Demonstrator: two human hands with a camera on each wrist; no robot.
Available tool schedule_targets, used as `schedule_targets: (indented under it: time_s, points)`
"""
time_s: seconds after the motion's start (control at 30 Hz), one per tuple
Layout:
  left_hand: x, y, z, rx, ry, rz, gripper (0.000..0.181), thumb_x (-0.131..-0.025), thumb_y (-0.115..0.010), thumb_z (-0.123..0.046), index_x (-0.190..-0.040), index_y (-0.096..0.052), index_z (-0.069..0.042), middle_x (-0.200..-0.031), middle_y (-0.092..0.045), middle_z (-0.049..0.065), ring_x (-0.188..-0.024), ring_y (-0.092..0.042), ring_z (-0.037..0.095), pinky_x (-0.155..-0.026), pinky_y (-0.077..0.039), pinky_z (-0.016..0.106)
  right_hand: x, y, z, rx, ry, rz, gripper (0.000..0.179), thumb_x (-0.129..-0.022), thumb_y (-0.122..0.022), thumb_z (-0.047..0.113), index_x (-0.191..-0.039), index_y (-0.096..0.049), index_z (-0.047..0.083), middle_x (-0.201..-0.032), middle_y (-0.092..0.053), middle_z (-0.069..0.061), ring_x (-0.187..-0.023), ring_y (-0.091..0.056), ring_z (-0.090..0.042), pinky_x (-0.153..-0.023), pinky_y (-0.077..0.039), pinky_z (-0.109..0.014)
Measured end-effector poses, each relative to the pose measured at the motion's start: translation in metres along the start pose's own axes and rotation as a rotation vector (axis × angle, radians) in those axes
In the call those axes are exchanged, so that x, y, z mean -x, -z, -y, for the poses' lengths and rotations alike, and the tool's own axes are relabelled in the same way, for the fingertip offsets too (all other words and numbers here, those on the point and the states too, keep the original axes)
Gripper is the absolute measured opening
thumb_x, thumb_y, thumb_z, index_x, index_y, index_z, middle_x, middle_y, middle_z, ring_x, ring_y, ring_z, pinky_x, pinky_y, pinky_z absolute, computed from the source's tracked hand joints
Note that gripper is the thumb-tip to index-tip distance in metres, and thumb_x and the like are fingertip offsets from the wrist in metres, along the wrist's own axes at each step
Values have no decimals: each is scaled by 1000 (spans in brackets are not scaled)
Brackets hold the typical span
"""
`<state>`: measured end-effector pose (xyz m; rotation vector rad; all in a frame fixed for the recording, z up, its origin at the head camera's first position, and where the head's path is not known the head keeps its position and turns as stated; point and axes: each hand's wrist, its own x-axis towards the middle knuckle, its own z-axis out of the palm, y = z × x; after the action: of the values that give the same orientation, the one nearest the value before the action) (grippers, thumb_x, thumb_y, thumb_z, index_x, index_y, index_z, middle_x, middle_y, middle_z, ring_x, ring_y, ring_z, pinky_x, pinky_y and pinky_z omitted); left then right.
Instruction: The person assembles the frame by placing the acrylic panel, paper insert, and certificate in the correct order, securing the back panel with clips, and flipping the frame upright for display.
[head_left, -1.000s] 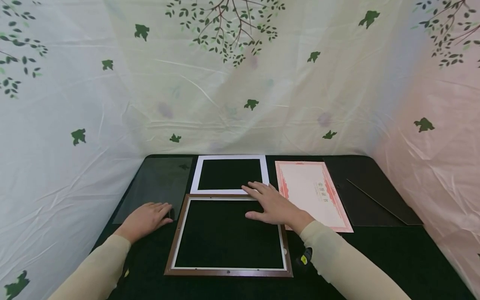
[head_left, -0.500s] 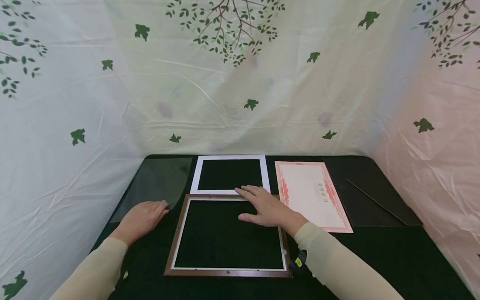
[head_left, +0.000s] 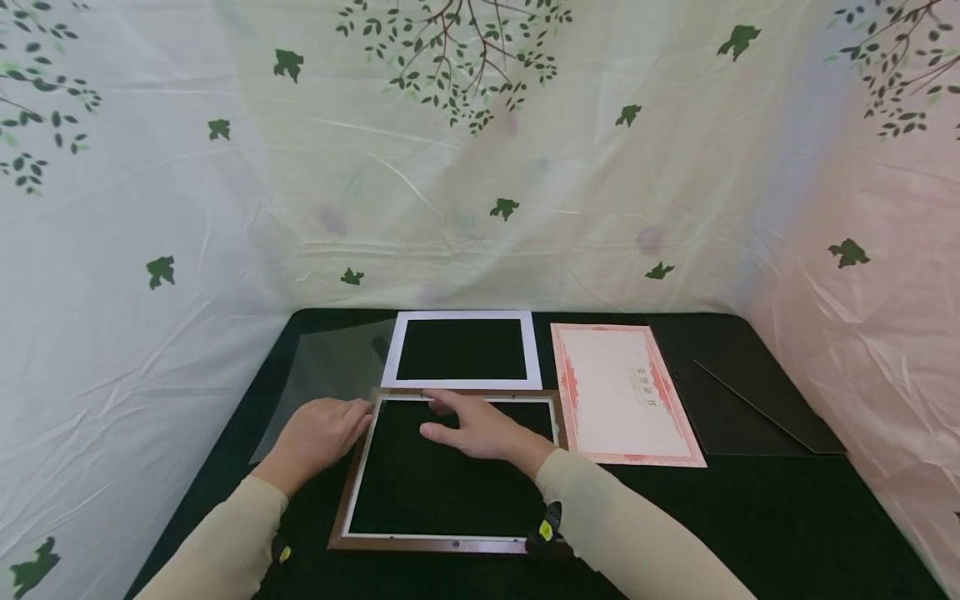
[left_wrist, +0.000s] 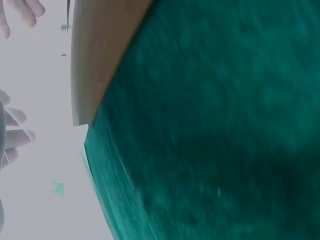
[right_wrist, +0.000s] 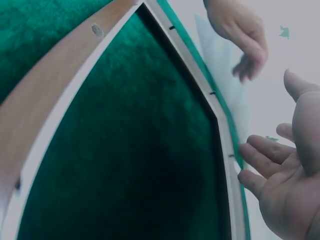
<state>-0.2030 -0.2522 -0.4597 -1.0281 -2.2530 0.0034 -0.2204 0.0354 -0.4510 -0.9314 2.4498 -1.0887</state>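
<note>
My left hand [head_left: 318, 437] grips the near right edge of a clear sheet [head_left: 337, 362], its fingers curled at the frame's far left corner. That sheet stretches up and left, its far right corner beside a white mat [head_left: 530, 350]. In the right wrist view the left hand [right_wrist: 240, 35] shows curled against the pale sheet. A brown picture frame [head_left: 420, 545] with a white inner lip lies in front of me, dark green cloth showing through its opening. Over the frame's far part reaches my right hand [head_left: 472, 429], fingers extended and thumb apart, holding nothing.
Right of the mat lies a pink-bordered certificate [head_left: 615, 383]. Farther right is a dark board [head_left: 720, 342] with a thin strip [head_left: 753, 407] across it. A pale printed curtain [head_left: 450, 250] closes in the table's back and sides. Green-black cloth covers the table.
The clear sheet has shifted right and toward me in my left hand, which now sits at the frame's corner. My right hand has moved left across the frame.
</note>
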Motion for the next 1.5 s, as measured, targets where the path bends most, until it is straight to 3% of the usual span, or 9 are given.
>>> schedule_targets:
  time_s: [0.27,0.43,0.53,0.83,1.0,1.1,1.17,1.33,1.5]
  points:
    - [-5,-8,-15,0,-27,24,49,-106,-31,-39,-91,-65,-8,-69,-67,1,-53,-60,11,-55,-54,27,-21,-26,-1,-360,-83,27,64,-98,-50,48,-152,-27,24,-141,-51,-1,-129,-47,-17,-104,-40,-42]
    - [-4,-14,-23,4,-44,71,27,-94,-62,-33,-94,-70,-8,-83,-73,4,-65,-68,13,-62,-56,30,-25,-35,-3,-481,-70,31,57,-100,-51,37,-150,-33,18,-141,-51,0,-129,-46,-18,-104,-40,-40]
    - [-2,-17,-26,13,-32,106,27,-85,-74,-33,-97,-71,-9,-88,-73,4,-72,-70,15,-66,-57,33,-25,-39,-4,-487,-66,26,53,-100,-53,32,-148,-38,14,-140,-51,0,-128,-47,-19,-103,-42,-39]
    - [8,-14,-22,99,100,244,50,-83,-72,-48,-117,-67,-12,-106,-68,6,-89,-67,19,-78,-56,37,-26,-47,-10,-559,-98,1,52,-95,-62,17,-143,-44,11,-139,-51,-5,-116,-57,-19,-93,-49,-35]
    - [19,-10,-11,106,254,441,73,-83,-59,-66,-140,-51,-21,-138,-52,12,-124,-50,31,-99,-42,53,-27,-50,-9,-550,-109,-22,52,-94,-63,16,-142,-45,13,-137,-53,-4,-114,-59,-18,-91,-50,-35]
    - [27,-9,-6,110,328,558,79,-84,-49,-74,-147,-42,-28,-149,-39,11,-136,-34,38,-103,-32,63,-27,-52,-9,-472,-96,-47,50,-94,-64,17,-141,-47,12,-134,-56,-4,-112,-60,-17,-89,-51,-33]
    - [32,-9,-4,122,354,592,79,-84,-45,-76,-148,-39,-29,-151,-37,9,-138,-30,38,-101,-30,66,-27,-53,-8,-325,-68,-63,51,-94,-64,22,-141,-48,12,-133,-56,-3,-111,-59,-15,-89,-51,-31]
    - [37,-11,-4,135,366,602,74,-87,-43,-72,-148,-39,-30,-152,-37,5,-139,-30,37,-100,-30,68,-31,-58,-5,191,8,-79,60,-93,-59,46,-146,-42,23,-141,-48,-1,-123,-49,-16,-98,-45,-36]
    - [36,-12,-6,136,363,604,72,-89,-46,-69,-148,-40,-29,-152,-37,3,-138,-31,36,-100,-30,67,-31,-60,-2,378,54,-87,61,-94,-54,53,-147,-41,25,-142,-46,-2,-128,-44,-19,-101,-42,-39]
